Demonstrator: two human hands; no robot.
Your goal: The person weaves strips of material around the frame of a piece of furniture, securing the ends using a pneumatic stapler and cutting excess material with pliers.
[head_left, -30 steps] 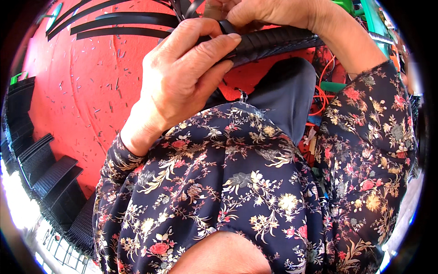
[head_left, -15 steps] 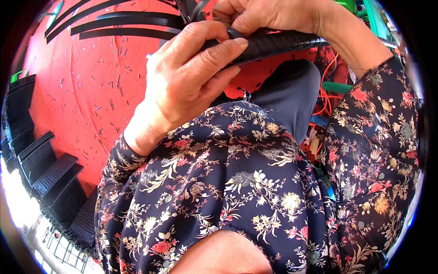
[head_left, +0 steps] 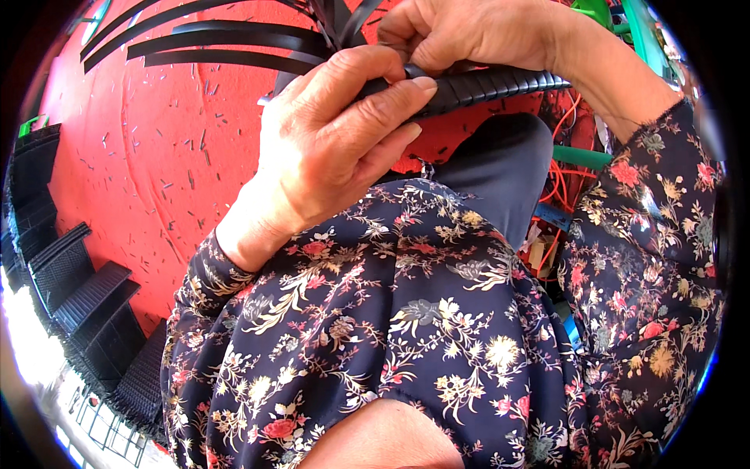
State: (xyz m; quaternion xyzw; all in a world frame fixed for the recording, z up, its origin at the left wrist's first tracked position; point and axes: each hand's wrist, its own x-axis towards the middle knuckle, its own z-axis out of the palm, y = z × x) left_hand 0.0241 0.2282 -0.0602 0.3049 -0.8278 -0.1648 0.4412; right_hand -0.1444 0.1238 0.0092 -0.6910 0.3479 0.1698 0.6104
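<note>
Flat black strips (head_left: 234,37) fan out to the left from a black woven piece (head_left: 488,87), which lies across above my lap. My left hand (head_left: 336,133) is closed round the piece's near edge, thumb and forefinger pressed on the weave. Just beyond it, my right hand (head_left: 469,35) is closed in a pinch at the spot where the strips meet the edge. What its fingertips hold is mostly hidden, though a strip seems to run into them. One strip (head_left: 359,22) stands up between the two hands.
Small black offcuts litter the red floor (head_left: 156,156). Several black woven panels (head_left: 94,297) stand in a row at the left. Orange cord (head_left: 556,184), a green bar (head_left: 582,156) and a green frame (head_left: 644,35) are at the right. My knee (head_left: 500,156) is below the piece.
Both hands and the woven piece have shifted slightly to the right in the picture. The strips have moved with them, and both hands keep much the same grip.
</note>
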